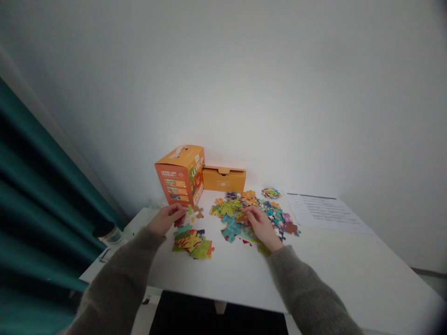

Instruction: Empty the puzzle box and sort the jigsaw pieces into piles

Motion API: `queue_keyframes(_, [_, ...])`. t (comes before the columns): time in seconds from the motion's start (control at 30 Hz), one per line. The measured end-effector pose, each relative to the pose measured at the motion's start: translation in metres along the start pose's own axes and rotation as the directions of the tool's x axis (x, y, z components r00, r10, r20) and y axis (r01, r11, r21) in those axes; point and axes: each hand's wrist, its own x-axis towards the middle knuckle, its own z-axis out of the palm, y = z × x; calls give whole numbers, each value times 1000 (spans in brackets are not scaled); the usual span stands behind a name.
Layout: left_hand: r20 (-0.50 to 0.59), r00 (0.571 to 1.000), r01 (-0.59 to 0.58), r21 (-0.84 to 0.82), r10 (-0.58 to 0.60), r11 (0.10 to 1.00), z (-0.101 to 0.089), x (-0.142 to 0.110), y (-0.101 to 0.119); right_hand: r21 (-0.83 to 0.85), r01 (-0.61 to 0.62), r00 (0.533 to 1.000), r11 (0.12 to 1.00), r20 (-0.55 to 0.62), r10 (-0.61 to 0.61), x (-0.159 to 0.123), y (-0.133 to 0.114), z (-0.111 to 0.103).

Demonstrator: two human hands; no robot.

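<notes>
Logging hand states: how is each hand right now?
Left hand: partly closed at puzzle pieces; whether it holds one can't be told.
Right hand: partly closed over the puzzle pile; grip also unclear.

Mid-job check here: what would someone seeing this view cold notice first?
Probably the bright orange puzzle box, standing toward the back left of the white table. Next would be the large heap of colorful puzzle pieces to its right, with the right hand over it, and the smaller pile just below the left hand. The teal curtain fills the left edge.
</notes>
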Motion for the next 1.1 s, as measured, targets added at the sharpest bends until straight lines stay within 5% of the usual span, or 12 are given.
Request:
queue_keyframes(0.17, [-50,998,-49,-331,35,942,67,-8,7,112,51,975,992,208,-74,-12,-25,19])
queue_keyframes(0.3, [96,991,-64,-249,90,967,114,-12,-5,202,3,975,979,217,-47,-14,-32,31])
queue_keyframes(0.37, [113,975,-180,-102,191,978,121,-15,-12,154,-10,988,988,153,-14,-12,-29,31])
queue_keyframes(0.43, [89,926,-375,151,366,915,119,-16,-15,88,12,992,996,124,-23,-10,-25,28])
queue_keyframes(0.53, [131,797,-564,510,590,649,110,-17,-14,-4,79,988,997,134,-78,-9,-22,25])
queue_keyframes(0.63, [218,722,-604,663,657,443,109,-14,-7,-33,110,978,993,180,-103,-11,-24,28])
queue_keyframes(0.77, [338,682,-637,711,649,299,109,-11,-1,9,77,966,997,245,-77,-15,-28,33])
queue_keyframes(0.83, [365,695,-635,716,619,290,98,-8,-1,31,51,959,998,279,-58,-16,-29,32])
queue_keyframes(1.0, [298,861,-464,792,412,396,34,3,-16,-142,138,983,980,144,-117,-9,-21,13])
queue_keyframes(1.1, [270,919,-374,826,286,422,-1,8,-33,-301,154,988,941,66,-141,1,-9,-3])
